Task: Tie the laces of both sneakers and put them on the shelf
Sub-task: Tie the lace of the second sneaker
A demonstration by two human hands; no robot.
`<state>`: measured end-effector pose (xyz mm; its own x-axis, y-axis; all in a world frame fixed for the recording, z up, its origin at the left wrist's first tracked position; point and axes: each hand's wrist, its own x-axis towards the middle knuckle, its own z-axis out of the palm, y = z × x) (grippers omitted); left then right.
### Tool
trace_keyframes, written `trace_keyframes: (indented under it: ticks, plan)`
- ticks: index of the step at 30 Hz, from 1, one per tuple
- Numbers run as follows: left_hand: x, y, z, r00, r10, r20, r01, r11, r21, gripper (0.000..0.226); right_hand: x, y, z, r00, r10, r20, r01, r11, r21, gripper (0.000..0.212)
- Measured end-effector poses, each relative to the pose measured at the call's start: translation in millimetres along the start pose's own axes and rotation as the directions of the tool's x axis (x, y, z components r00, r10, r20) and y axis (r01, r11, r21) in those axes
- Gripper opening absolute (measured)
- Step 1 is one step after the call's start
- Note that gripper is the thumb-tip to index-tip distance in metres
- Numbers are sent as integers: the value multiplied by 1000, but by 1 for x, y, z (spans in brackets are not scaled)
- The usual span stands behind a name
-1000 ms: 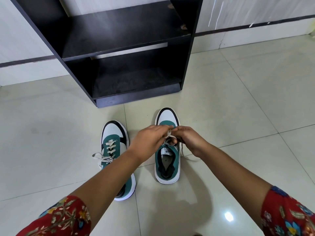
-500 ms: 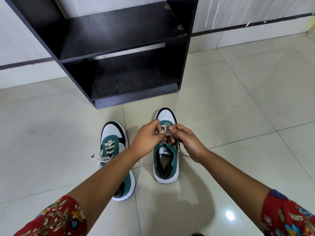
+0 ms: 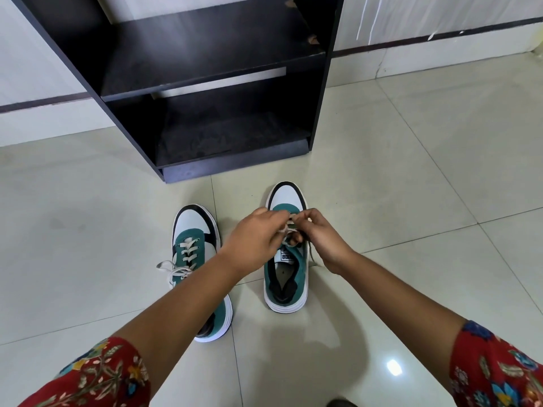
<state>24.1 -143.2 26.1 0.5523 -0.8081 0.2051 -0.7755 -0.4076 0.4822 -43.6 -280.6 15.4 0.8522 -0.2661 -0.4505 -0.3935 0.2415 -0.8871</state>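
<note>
Two green, white and black sneakers stand side by side on the tiled floor, toes toward the shelf. Over the right sneaker (image 3: 286, 277), my left hand (image 3: 254, 237) and my right hand (image 3: 318, 235) meet above its tongue, each pinching part of its white laces (image 3: 286, 229). The knot itself is hidden between my fingers. The left sneaker (image 3: 195, 233) has its laces in a bow that trails off to the left; my left forearm crosses over its heel. The black shelf unit (image 3: 205, 69) stands just beyond the shoes with two open levels.
A white wall with a dark stripe runs behind the shelf. Pale glossy floor tiles stretch left and right of the shoes. Something dark (image 3: 342, 403) shows at the bottom edge of the view.
My hands have lifted slightly toward the toe of the right sneaker and drawn the laces up. The view has tilted a little; the sneakers have not moved.
</note>
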Motion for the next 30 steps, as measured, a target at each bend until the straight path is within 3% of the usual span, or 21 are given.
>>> trace_keyframes:
  ticks: [1, 2, 4, 6, 7, 11, 14, 17, 20, 22, 25, 28, 30]
  plan:
    - [2, 1, 0, 984, -169, 64, 178, 965, -191, 15, -3, 1, 0, 999, -23, -23, 23, 999, 21, 12]
    - [5, 1, -1, 938, -312, 151, 347, 867, -359, 17, -5, 4, 0, 998, -54, -39, 55, 998, 33, 15]
    - [11, -1, -5, 801, -502, 326, 590, 570, -572, 28, -9, 11, 1, 988, -149, -48, 148, 989, -27, 17]
    - [13, -3, -7, 678, -581, 450, 700, 323, -638, 32, -10, 21, 0, 966, -253, -41, 239, 946, -219, 23]
    - [12, -4, -7, 642, -600, 478, 718, 253, -648, 31, -12, 24, -1, 953, -299, -43, 273, 912, -305, 25]
    - [7, -4, -2, 606, -639, 474, 712, 168, -682, 33, -16, 25, -3, 911, -405, -81, 320, 816, -482, 20]
    - [6, -2, -2, 611, -647, 456, 689, 150, -709, 30, -18, 24, -2, 910, -365, -194, 276, 886, -373, 9]
    - [0, -1, -2, 606, -650, 458, 651, 74, -756, 28, -24, 25, -2, 929, -260, -263, 226, 962, -153, 6]
    - [-10, -12, 0, 504, -696, 511, 583, -163, -796, 18, -28, 29, -10, 959, 33, -281, 9, 989, 146, 7]
    - [-19, -19, 1, 446, -687, 573, 518, -324, -792, 10, -33, 33, -15, 957, 213, -195, -104, 884, 457, 12]
    - [-26, -15, 6, 453, -639, 622, 448, -440, -778, 19, -38, 35, -13, 975, 222, -28, -141, 705, 695, 33]
    - [-24, -10, 9, 480, -653, 586, 419, -415, -807, 20, -37, 27, -5, 985, 172, 30, -141, 685, 714, 33]
    - [-22, -13, 10, 495, -715, 494, 466, -261, -845, 18, -31, 25, -3, 988, 156, -24, -107, 776, 621, 28]
